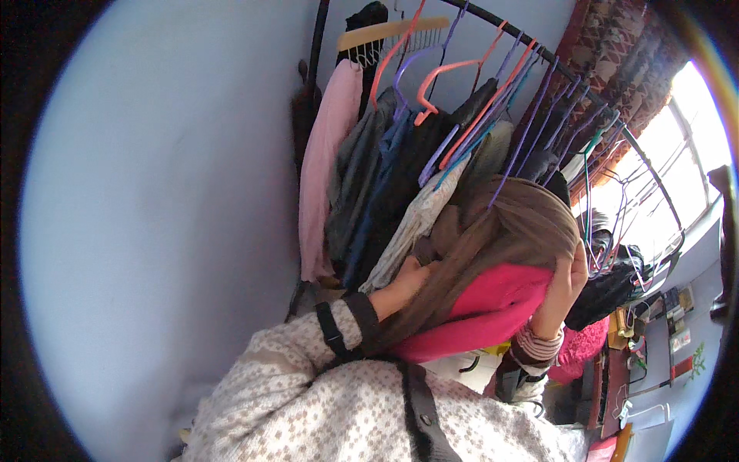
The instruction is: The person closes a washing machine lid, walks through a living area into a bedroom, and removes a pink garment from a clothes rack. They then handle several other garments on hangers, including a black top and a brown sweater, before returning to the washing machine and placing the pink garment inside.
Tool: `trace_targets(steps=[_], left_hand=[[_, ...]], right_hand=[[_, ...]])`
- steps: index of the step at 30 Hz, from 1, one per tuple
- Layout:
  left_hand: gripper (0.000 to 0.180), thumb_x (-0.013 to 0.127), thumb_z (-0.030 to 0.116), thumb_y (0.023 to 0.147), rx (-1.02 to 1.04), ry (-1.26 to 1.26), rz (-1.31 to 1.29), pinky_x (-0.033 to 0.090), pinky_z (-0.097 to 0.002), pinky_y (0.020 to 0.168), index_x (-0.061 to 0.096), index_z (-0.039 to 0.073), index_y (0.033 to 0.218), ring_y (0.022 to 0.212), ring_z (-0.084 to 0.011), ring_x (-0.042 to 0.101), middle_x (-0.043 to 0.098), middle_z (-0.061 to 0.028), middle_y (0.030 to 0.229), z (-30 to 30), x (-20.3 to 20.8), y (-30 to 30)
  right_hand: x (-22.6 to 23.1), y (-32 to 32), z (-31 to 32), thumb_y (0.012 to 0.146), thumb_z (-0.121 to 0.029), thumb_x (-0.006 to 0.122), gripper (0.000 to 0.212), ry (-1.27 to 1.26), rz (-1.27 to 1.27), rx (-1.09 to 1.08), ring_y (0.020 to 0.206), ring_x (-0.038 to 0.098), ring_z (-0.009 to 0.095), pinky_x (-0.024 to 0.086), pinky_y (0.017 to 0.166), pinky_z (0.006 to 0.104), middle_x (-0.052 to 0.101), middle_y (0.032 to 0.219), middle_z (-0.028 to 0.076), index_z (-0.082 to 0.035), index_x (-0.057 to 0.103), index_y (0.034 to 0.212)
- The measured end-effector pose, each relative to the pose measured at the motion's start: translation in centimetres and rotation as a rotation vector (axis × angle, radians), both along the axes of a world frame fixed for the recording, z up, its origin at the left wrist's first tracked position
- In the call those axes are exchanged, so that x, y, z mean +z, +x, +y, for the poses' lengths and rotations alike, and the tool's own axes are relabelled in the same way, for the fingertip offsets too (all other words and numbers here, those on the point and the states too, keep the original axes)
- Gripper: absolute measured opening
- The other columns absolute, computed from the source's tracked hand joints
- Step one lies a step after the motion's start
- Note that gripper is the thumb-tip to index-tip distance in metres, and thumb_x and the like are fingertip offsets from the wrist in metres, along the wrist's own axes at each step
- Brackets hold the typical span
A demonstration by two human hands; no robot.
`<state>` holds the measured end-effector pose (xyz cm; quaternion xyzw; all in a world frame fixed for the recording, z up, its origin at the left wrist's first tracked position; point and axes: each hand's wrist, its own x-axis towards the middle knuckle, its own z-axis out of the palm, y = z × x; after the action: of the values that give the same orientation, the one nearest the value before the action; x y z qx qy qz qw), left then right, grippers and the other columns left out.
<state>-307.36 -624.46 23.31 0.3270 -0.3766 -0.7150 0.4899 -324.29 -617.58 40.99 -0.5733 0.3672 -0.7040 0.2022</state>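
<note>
A long brown scarf (493, 231) is bunched over a bright pink garment (500, 304) in front of me, just below the hanging clothes. My left hand (410, 283) is closed on the scarf's folds at the left side; its fingertips are partly buried in the cloth. On the other side my right hand (568, 281) grips the edge of the bundle, where brown and pink cloth meet, with its fingers bent round it. A purple hanger (531, 123) reaches down to the top of the scarf; I cannot tell whether it is inside the cloth.
A black clothes rail (493, 18) curves overhead with several coloured hangers. Left along it hang a wooden multi-hook hanger (389, 32), a pink cloth (331, 169) and dark clothes. A pale wall (162, 192) stands at the left; a bright window (697, 115) and shelves are at the right.
</note>
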Motion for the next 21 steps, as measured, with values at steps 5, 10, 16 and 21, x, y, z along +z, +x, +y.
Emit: trace_targets(steps=[5, 10, 16, 21], left_hand=[[0.036, 0.064, 0.013, 0.086, -0.233, -0.307, -0.106, 0.049, -0.0366, 0.082, 0.058, -0.002, 0.119, 0.090, -0.0207, 0.063, 0.069, -0.0086, 0.101, -0.9, -4.1, -0.7], [0.053, 0.071, 0.017, 0.080, -0.361, 0.292, 0.219, 0.048, -0.0382, 0.089, 0.054, -0.003, 0.126, 0.101, -0.0245, 0.062, 0.066, -0.0155, 0.111, -0.7, -5.9, 1.0], [0.049, 0.064, 0.012, 0.085, -0.026, -0.421, -0.975, 0.048, -0.0433, 0.088, 0.048, -0.004, 0.127, 0.102, -0.0366, 0.058, 0.058, -0.0236, 0.119, 0.1, -1.2, 2.7], [0.028, 0.058, 0.006, 0.083, 0.462, -1.010, -0.890, 0.048, -0.0483, 0.080, 0.054, -0.003, 0.110, 0.089, -0.0442, 0.058, 0.060, -0.0246, 0.096, 0.9, 4.6, 3.1]], right_hand=[[-1.9, 0.6, -0.4, 0.087, -0.009, 0.063, 0.025, 0.205, 0.377, -0.287, 0.080, 0.051, 0.008, 0.044, 0.068, 0.0255, 0.062, 0.088, 0.008, 0.002, 0.055, 0.108], [-10.5, 0.6, 0.4, 0.081, -0.007, 0.066, 0.025, 0.442, 0.636, -0.136, 0.078, 0.066, 0.020, 0.051, 0.071, 0.0347, 0.070, 0.086, 0.020, 0.008, 0.064, 0.101], [-17.4, 1.1, 0.7, 0.084, -0.020, 0.071, 0.032, 0.738, 0.732, 0.025, 0.093, 0.066, 0.038, 0.052, 0.080, 0.0402, 0.069, 0.099, 0.024, 0.004, 0.066, 0.104], [-15.6, 1.2, 2.3, 0.082, -0.024, 0.075, 0.037, 0.761, 0.713, 0.090, 0.091, 0.068, 0.031, 0.051, 0.080, 0.0365, 0.071, 0.098, 0.020, 0.006, 0.066, 0.102]])
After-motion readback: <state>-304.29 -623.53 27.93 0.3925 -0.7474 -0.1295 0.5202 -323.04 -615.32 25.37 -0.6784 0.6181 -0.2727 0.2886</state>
